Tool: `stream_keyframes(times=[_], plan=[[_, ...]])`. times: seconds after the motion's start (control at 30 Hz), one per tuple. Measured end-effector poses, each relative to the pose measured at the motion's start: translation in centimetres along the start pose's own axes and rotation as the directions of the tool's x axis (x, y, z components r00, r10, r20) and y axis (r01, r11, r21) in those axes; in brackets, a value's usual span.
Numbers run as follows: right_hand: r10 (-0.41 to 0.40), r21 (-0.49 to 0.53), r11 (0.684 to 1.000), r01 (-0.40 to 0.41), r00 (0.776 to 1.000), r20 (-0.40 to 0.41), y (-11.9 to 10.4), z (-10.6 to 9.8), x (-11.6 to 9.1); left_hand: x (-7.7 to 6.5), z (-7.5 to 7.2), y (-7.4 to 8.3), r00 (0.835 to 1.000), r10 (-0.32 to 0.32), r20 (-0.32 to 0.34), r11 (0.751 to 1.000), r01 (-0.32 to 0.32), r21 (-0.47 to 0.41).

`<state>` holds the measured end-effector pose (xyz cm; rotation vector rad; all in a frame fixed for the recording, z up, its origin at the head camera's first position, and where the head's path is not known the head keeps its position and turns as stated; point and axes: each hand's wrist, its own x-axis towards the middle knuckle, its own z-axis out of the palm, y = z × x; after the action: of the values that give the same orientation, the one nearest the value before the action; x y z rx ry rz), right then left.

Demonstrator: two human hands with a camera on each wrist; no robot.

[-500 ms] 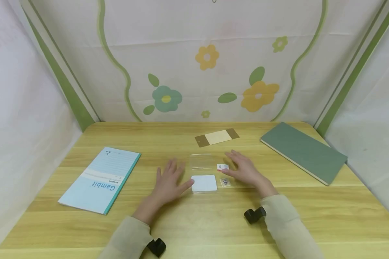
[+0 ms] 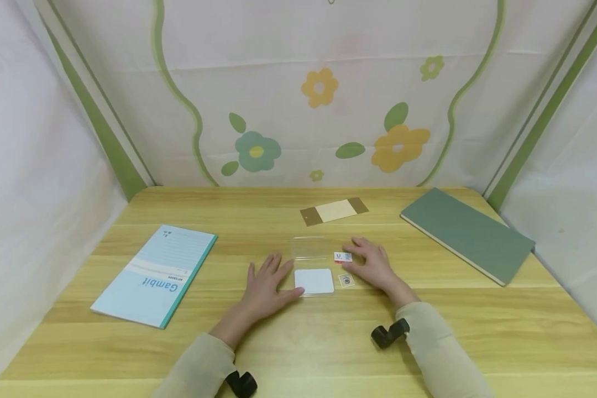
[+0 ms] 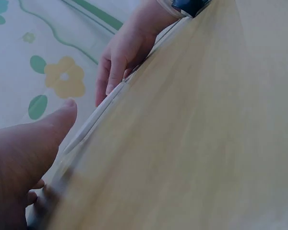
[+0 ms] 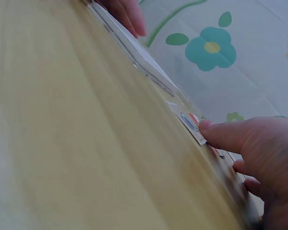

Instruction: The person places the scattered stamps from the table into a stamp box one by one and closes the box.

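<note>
In the head view, my left hand (image 2: 267, 290) rests on the table with its fingers spread. Its thumb tip is at the left edge of a white card stack (image 2: 314, 281), which lies in a clear hinged plastic case (image 2: 309, 248) with the lid folded back. My right hand (image 2: 373, 265) lies to the right, thumb and index finger at the right side of a small red-and-white label (image 2: 342, 257). Nearer me is a small square sticker (image 2: 346, 280) with a round print. In the right wrist view, the thumb (image 4: 225, 135) is beside the label; the other fingertips are partly hidden.
A light-blue notebook (image 2: 154, 276) lies at the left, a green hardcover book (image 2: 467, 235) at the right. Behind the case lies a brown-and-cream paper strip (image 2: 334, 212). A flowered cloth (image 2: 278, 83) hangs behind the wooden table (image 2: 308, 354).
My left hand has come down and slightly right, its thumb now at the card stack's edge. My right hand has shifted slightly down, thumb and index finger staying near the label.
</note>
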<state>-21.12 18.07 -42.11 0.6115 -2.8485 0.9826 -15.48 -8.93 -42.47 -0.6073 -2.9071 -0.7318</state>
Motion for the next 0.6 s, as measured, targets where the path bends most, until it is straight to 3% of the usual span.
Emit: stream_keyframes(times=[0.6], plan=[[-0.003, -0.032, 0.999, 0.001, 0.998, -0.055, 0.13, 0.59, 0.07, -0.11, 0.4, -0.14, 1.0, 0.022, -0.02, 0.998, -0.021, 0.051]])
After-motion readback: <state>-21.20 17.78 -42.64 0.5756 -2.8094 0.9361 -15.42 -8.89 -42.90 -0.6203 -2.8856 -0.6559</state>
